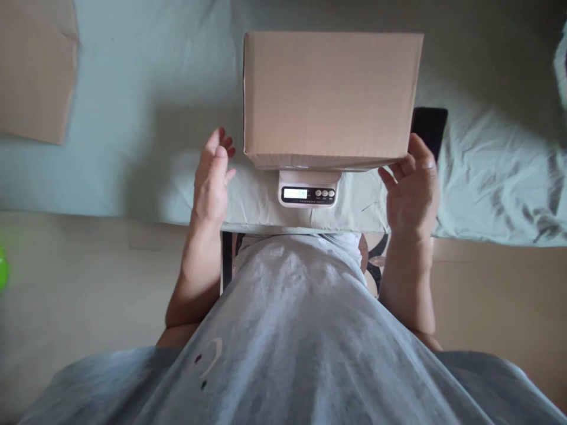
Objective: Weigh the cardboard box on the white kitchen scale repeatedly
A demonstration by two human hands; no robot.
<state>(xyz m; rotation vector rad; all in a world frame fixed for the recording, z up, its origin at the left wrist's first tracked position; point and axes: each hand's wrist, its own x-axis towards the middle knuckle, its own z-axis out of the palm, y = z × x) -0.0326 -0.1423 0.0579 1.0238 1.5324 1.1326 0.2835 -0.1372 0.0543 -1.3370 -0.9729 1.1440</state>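
Note:
A brown cardboard box (332, 94) rests on a small white digital scale (308, 200), covering its platform. The scale's lit display and several buttons show below the box's near edge; I cannot read the figure surely. To the box's left, my left hand (213, 177) is raised with fingers apart, holding nothing and not touching the box. At the box's near right corner is my right hand (411, 183), fingers spread and partly curled. Its fingertips are at or just beside the corner; whether they touch it I cannot tell.
A pale green cloth (177, 77) covers the surface under the scale. Behind my right hand lies a black phone (430, 127). A flat cardboard piece (35, 71) is at the far left. Something bright green (2, 268) shows at the left edge, near the floor.

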